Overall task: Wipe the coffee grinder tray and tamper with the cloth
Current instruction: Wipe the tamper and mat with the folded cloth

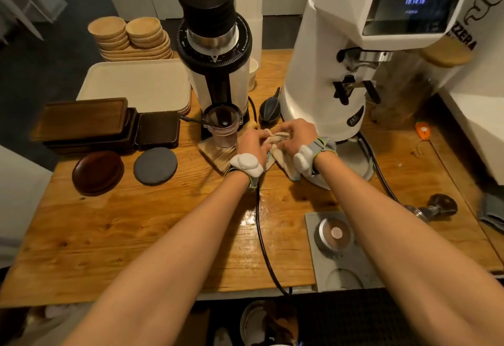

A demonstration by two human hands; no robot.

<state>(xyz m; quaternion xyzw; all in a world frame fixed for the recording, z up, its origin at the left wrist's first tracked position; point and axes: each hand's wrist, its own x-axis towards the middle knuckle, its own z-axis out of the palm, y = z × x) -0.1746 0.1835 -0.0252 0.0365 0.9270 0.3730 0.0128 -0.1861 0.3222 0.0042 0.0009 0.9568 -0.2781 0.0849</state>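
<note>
Left hand [252,142] and right hand [296,134], fingers curled, both grip the cloth [282,161] just before the grinder [327,73]. Tamper [436,208] lies nearer, right of it.

place: café coffee bar | evidence: two coffee grinders [327,73], tamper [436,209], stacked wooden saucers [131,37], serving trays [136,86]

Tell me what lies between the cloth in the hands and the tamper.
Only low things: the white grinder's base tray and a black cable lie between the cloth and the tamper. Nothing tall blocks.
</note>
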